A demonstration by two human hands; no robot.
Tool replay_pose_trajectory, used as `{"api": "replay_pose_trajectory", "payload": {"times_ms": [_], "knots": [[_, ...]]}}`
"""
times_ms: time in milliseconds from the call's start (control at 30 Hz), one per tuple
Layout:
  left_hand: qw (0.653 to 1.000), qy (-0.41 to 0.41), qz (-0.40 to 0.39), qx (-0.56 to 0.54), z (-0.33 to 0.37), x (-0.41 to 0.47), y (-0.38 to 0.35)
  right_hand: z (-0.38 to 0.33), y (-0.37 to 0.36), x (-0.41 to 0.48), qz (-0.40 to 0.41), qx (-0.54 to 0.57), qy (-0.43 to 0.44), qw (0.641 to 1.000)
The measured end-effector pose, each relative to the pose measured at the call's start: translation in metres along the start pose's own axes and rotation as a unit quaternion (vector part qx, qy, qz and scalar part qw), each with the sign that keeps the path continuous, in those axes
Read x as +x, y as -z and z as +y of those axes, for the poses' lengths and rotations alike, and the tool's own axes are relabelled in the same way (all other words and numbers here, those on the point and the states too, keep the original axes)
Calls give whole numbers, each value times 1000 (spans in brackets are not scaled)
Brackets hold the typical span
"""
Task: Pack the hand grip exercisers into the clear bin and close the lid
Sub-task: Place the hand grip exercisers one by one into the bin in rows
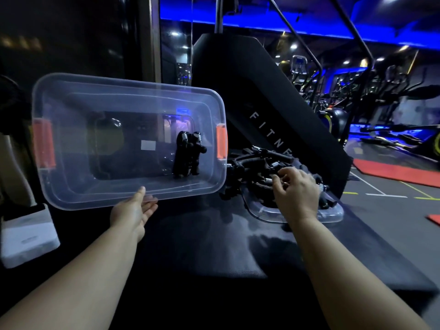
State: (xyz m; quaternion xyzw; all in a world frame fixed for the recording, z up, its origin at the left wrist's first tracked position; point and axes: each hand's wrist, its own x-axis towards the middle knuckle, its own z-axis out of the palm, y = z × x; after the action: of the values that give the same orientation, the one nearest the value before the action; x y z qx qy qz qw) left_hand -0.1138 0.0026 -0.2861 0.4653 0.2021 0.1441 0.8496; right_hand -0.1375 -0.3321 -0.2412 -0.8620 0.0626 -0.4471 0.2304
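My left hand point(133, 210) holds the near rim of the clear bin point(100, 191), thumb on top and fingers behind the plastic. The bin is tilted so its opening faces me. It has orange latches at both ends, and two black hand grip exercisers point(188, 153) lie against its right side. A pile of black hand grip exercisers point(252, 163) with steel springs rests on the clear lid point(333, 215), to the right of the bin. My right hand point(295, 191) is over that pile, fingers curled, pinching one exerciser near its spring.
Everything sits on a dark padded surface point(202, 234). A white box point(28, 234) stands at the left edge. A black slanted machine panel point(262, 103) rises behind the pile. Red mats point(392, 172) and gym machines lie beyond on the right.
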Motion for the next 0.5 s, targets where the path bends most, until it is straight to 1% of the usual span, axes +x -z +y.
{"api": "replay_pose_trajectory", "payload": {"times_ms": [67, 133, 233, 300, 400, 500], "knots": [[1000, -3, -3, 4, -1, 1, 0, 15, 5, 5, 16, -40, -65, 997], [1000, -4, -6, 4, -1, 1, 0, 31, 7, 10, 8, -70, -140, 988], [1000, -7, -5, 3, -2, 2, 0, 51, 7, 14, -51, -66, -276, 958], [1000, -8, -6, 4, -3, 3, 0, 61, 5, 12, -87, -59, -344, 933], [1000, -9, -10, 4, -4, 4, 0, 68, 3, 12, -108, -56, -392, 912], [1000, -11, -8, 2, -4, 5, 0, 69, 2, 16, -115, -53, -401, 907]]}}
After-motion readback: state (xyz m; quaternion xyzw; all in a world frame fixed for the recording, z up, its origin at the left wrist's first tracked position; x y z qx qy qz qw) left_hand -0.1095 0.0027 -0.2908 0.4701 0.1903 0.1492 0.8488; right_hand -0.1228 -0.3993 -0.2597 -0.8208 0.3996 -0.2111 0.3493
